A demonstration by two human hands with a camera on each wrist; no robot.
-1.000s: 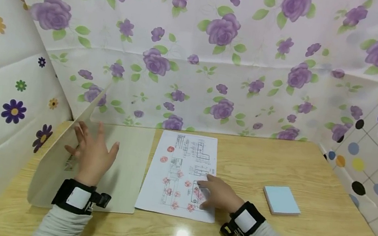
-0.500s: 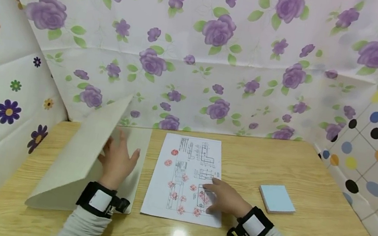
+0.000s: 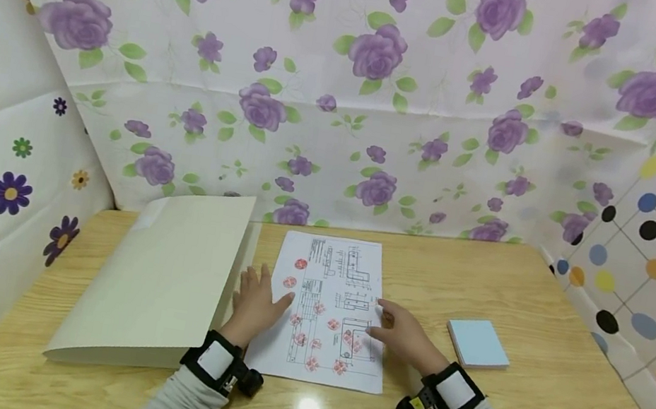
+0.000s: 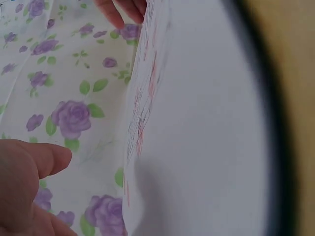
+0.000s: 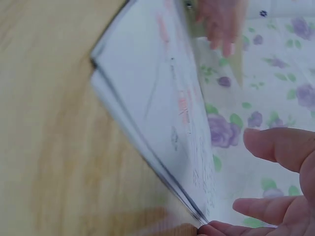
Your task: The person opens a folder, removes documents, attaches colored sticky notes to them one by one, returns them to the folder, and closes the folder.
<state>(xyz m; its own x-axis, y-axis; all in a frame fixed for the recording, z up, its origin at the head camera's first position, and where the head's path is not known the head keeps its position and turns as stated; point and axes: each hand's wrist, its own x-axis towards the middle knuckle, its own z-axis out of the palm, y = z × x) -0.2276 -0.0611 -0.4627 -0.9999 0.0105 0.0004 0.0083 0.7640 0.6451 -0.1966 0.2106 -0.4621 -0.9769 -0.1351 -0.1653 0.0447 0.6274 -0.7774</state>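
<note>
A stack of printed sheets (image 3: 315,345) with line drawings and red stamps lies on the table in the head view. Over its left edge is my left hand (image 3: 256,307), fingers spread and holding nothing. My right hand (image 3: 405,335) is at the stack's right edge. The right wrist view has its thumb and fingers (image 5: 266,209) spread apart, the lower fingertips touching the sheets' edge. Just left of my left hand, a cream cardboard folder (image 3: 163,271) stands with its cover partly raised, bowed over the back half.
A pale blue pad of notes (image 3: 478,343) lies on the wooden table (image 3: 445,280) to the right of my right hand. Flowered cloth (image 3: 315,124) hangs behind the table, with patterned cloth at both sides.
My left hand has moved right, out from within the folder to the stack's left edge. The folder's cover has swung rightward and lower. My right hand has shifted slightly outward along the stack's right edge.
</note>
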